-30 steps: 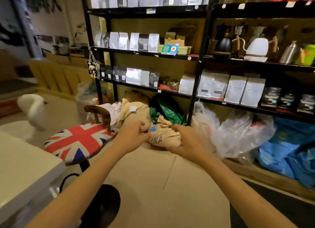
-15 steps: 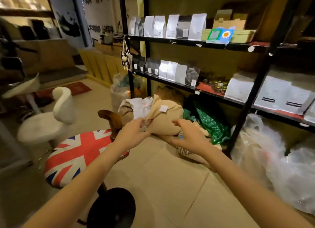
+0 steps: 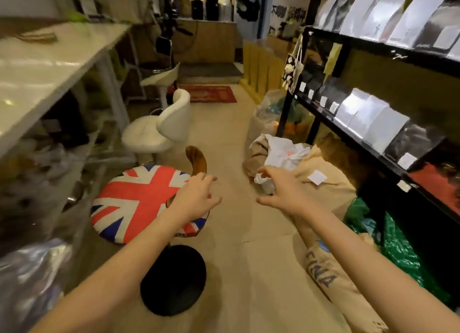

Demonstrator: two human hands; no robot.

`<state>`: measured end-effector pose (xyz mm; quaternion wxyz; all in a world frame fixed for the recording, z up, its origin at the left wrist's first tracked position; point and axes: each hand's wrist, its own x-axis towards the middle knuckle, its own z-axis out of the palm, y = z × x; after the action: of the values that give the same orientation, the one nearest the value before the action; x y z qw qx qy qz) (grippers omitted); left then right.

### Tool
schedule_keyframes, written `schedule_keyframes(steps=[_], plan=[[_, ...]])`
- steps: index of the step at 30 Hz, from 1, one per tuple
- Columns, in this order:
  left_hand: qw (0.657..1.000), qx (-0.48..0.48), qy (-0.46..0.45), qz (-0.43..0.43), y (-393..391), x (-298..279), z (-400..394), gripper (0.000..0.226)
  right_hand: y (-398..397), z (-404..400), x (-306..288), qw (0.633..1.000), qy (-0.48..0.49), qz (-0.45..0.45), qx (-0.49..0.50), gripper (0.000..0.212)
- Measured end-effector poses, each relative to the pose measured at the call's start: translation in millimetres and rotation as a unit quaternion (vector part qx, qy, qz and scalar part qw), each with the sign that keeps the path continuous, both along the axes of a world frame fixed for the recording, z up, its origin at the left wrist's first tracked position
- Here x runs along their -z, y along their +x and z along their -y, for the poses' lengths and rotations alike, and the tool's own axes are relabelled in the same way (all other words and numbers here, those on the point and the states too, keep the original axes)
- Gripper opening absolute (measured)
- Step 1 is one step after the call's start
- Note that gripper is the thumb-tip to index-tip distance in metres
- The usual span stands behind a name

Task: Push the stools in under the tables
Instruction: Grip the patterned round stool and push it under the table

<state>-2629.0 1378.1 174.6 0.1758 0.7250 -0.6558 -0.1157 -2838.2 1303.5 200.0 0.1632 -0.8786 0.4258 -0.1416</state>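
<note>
two stools still out from the bench

two stools stand out in the aisle: the flag-cushion stool (image 3: 146, 203) at lower centre-left and the white stool (image 3: 159, 131) beyond it, both beside the bench (image 3: 49, 66) at left. my left hand (image 3: 196, 199) hovers open over the cushion's edge, my right hand (image 3: 281, 189) open and empty. i judge it bottom-heavy on its black base (image 3: 174, 279), cushion soft; the stiff wooden backrest (image 3: 198, 159) is the better hold.

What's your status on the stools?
Both hands open, left hand over flag stool, right hand free. Flag stool and white stool out in aisle. Sacks right.
</note>
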Motion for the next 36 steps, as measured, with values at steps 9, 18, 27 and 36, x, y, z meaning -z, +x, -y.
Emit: schedule_keyframes(steps=[9, 18, 27, 36], plan=[[0.987, -0.158, -0.019, -0.016, 17.7, 31.8, 44.4, 0.047, 69.0, 96.9, 41.7, 0.98, -0.003, -0.03, -0.195, 0.069], [0.97, -0.235, 0.058, -0.035, 41.0, 62.5, 92.6, 0.079, 157.8, 173.6, 69.3, 0.919, -0.053, -0.075, -0.384, 0.07], [0.943, -0.314, 0.115, -0.01, 42.2, 76.3, 105.3, 0.064, 215.5, 202.2, 88.3, 0.807, -0.126, -0.133, -0.562, 0.073], [0.909, -0.396, 0.113, 0.063, 25.4, 86.3, 112.2, 0.063, 254.1, 209.6, 97.7, 0.675, -0.182, -0.168, -0.695, 0.031]])
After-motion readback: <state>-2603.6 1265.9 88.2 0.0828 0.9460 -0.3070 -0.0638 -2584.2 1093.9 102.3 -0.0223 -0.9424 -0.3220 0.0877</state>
